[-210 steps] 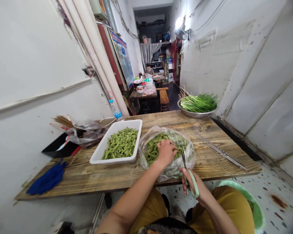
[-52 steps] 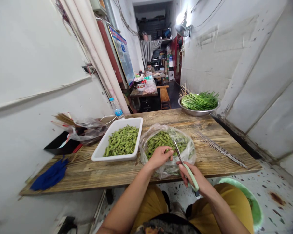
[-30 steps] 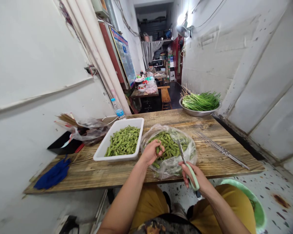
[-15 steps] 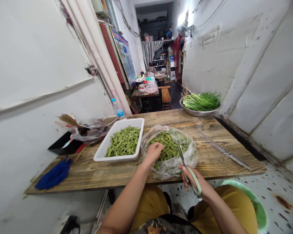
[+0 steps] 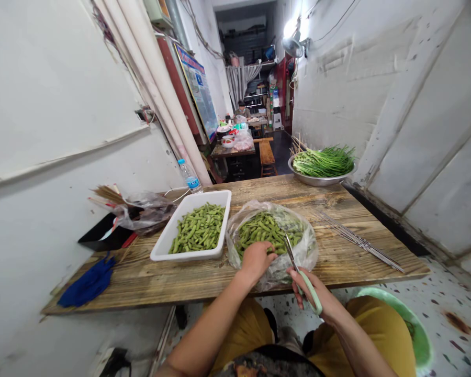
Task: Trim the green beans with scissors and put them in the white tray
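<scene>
My left hand (image 5: 258, 260) is at the near side of a clear plastic bag (image 5: 308, 254), its fingers loosely curved and apart over the green edamame pods (image 5: 259, 226) inside. The fingertips touch the pods or lie just above them. In my right hand (image 5: 312, 293) are scissors (image 5: 310, 293) with pale green handles. Their metal blades point up and away over the bag's right part. To the left of the bag stands a white plastic tub (image 5: 160, 255) holding more edamame pods (image 5: 200, 228).
Metal skewers (image 5: 361, 243) lie on the wooden table (image 5: 255, 186) at right. Behind them is a metal bowl (image 5: 322, 182) of skewered green stalks. A water bottle (image 5: 190, 178), black box (image 5: 98, 238) and blue cloth (image 5: 87, 283) are leftward. A green-lined bin (image 5: 419, 335) stands below right.
My left hand has moved right and slightly nearer me within the bag's opening, and its fingers have loosened. My right hand holds the scissors in nearly the same place.
</scene>
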`<state>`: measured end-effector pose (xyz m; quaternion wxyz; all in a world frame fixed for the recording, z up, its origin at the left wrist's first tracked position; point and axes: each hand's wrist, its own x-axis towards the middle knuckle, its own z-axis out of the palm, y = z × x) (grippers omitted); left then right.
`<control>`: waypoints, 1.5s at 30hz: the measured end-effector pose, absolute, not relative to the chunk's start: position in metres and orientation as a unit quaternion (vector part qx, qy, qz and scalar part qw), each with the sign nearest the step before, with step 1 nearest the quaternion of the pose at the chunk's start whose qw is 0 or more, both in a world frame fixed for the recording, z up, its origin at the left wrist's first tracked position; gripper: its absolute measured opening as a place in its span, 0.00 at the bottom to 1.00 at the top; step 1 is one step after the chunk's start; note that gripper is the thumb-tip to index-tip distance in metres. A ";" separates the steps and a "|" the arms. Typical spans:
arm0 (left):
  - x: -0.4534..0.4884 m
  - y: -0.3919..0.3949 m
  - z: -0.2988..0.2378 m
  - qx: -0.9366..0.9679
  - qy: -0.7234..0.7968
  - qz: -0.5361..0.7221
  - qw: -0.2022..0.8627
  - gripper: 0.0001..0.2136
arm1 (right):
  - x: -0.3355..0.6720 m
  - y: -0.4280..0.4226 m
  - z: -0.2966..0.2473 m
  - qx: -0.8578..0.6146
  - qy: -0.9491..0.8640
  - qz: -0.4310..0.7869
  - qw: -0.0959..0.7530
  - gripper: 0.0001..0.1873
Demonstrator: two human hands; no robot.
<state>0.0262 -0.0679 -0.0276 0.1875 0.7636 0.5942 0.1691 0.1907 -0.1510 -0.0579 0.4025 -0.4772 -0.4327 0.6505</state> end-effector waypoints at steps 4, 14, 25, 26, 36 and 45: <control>0.034 -0.070 -0.029 0.784 0.574 0.159 0.176 0.11 | 0.190 -0.153 -0.057 -0.488 -0.432 0.647 0.396 0.21; 0.037 -0.065 -0.016 0.717 0.549 0.281 0.325 0.07 | 0.195 -0.153 -0.065 -0.485 -0.455 0.637 0.390 0.24; 0.034 -0.066 -0.010 0.691 0.533 0.287 0.394 0.09 | 0.187 -0.151 -0.063 -0.484 -0.470 0.625 0.393 0.21; 0.034 -0.066 -0.010 0.683 0.535 0.287 0.406 0.09 | 0.185 -0.151 -0.062 -0.485 -0.475 0.617 0.398 0.21; 0.033 -0.067 -0.007 0.647 0.533 0.312 0.447 0.07 | 0.181 -0.154 -0.047 -0.468 -0.510 0.608 0.388 0.21; 0.034 -0.068 -0.005 0.628 0.531 0.318 0.472 0.06 | 0.178 -0.157 -0.036 -0.478 -0.467 0.637 0.385 0.26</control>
